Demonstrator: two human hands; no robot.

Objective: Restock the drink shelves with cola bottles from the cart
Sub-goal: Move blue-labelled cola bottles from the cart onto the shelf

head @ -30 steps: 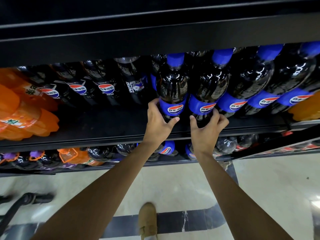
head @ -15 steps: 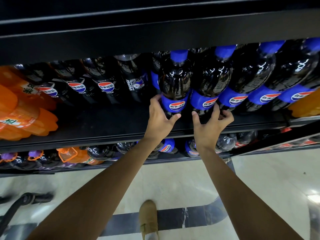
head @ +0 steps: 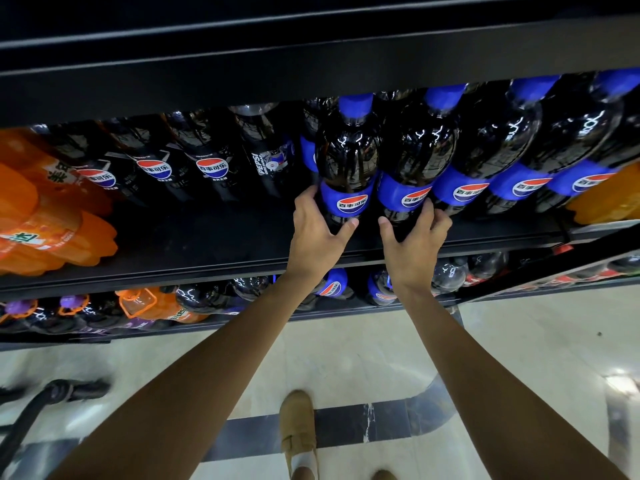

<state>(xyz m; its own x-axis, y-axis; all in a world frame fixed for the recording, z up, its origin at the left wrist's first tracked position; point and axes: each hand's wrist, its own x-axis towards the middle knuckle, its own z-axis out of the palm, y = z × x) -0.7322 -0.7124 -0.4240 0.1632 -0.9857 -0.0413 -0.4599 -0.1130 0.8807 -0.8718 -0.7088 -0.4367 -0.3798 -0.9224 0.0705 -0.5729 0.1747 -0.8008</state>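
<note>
Two big cola bottles with blue caps and blue labels stand side by side on the black middle shelf (head: 194, 247). My left hand (head: 317, 237) grips the base of the left bottle (head: 348, 161), thumb on its front. My right hand (head: 414, 244) grips the base of the right bottle (head: 417, 157), fingers wrapped round its right side. More blue-label cola bottles (head: 519, 147) line the shelf to the right. Black-label cola bottles (head: 207, 157) stand further back on the left.
Orange soda bottles (head: 41, 209) fill the shelf's left end, another orange bottle (head: 609, 199) sits at the far right. A lower shelf (head: 242, 320) holds more bottles. The cart's black handle (head: 52, 396) shows at the lower left. My shoe (head: 298, 431) stands on the pale floor.
Both hands have pushed the two bottles a little deeper and higher onto the shelf. The grips are unchanged.
</note>
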